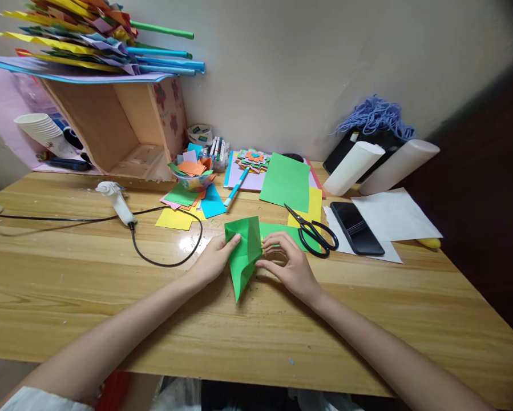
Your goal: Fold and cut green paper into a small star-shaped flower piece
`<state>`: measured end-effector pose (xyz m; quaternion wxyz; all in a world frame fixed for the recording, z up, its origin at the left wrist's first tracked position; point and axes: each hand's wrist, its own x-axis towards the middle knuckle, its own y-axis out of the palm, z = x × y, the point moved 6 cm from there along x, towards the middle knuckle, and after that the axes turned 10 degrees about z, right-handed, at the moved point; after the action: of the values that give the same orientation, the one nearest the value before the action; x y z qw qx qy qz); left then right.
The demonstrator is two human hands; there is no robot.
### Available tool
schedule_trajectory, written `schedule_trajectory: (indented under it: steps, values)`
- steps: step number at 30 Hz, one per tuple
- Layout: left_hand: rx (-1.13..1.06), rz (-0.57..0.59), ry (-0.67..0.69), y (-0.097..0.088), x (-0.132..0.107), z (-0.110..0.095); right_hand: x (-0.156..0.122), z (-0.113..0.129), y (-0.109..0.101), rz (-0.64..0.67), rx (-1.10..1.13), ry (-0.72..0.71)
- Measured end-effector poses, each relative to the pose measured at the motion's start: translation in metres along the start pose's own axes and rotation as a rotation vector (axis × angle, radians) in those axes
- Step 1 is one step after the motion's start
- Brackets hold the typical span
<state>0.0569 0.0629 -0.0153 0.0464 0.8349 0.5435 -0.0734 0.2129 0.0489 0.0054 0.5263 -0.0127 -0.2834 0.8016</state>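
Seemingly partway through folding the green paper (246, 245), held up over the middle of the table (196, 331), to the left of the scissors (307, 224). Creased across its face and narrowed to a point at the near end, so judged as begun; not yet pressed flat, with more shaping probably left, though hard to say how much. Gripped at the left edge under the thumb of the left hand (213, 258). Met at the right edge by the half-curled right hand (288, 264); impossible to tell whether pinched or merely touched.
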Motion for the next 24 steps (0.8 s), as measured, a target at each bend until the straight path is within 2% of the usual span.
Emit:
schedule_trajectory:
  steps: [6, 15, 19, 24]
  values:
    - [-0.152, 0.021, -0.039, 0.0, 0.001, 0.011, -0.002, 0.008, -0.002, -0.006, -0.078, -0.066]
    - [-0.157, 0.076, 0.029, 0.007, -0.001, -0.002, -0.002, 0.012, -0.004, 0.013, -0.182, -0.156]
    - [-0.217, 0.083, -0.026, 0.006, 0.001, 0.006, 0.0, 0.014, -0.003, 0.076, -0.185, -0.213]
    - [-0.234, 0.073, -0.052, 0.004, 0.003, 0.017, -0.002, 0.014, -0.005, 0.035, -0.227, -0.225]
